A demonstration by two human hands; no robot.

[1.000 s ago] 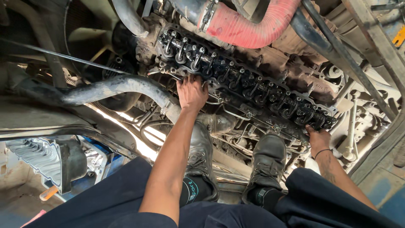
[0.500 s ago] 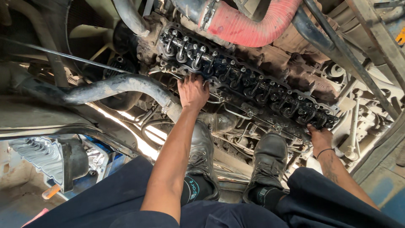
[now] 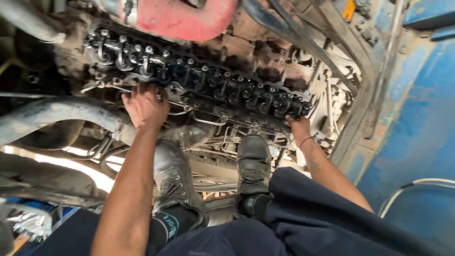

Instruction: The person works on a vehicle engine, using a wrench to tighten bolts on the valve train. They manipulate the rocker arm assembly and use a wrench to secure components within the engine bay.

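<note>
the engine head point(image 3: 199, 90) runs across the frame from upper left to mid right. the left hand point(image 3: 144, 106) rests on its near edge toward the left end; the right hand point(image 3: 299, 127) touches its right end. a thick hose point(image 3: 57, 114) lies left of the left hand. two boots point(image 3: 253, 163) stand below, between the arms.

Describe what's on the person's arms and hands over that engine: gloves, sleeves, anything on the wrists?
Both forearms are bare, with no sleeves showing. The left hand and right hand wear no gloves. A thin dark band circles the right wrist.
</note>
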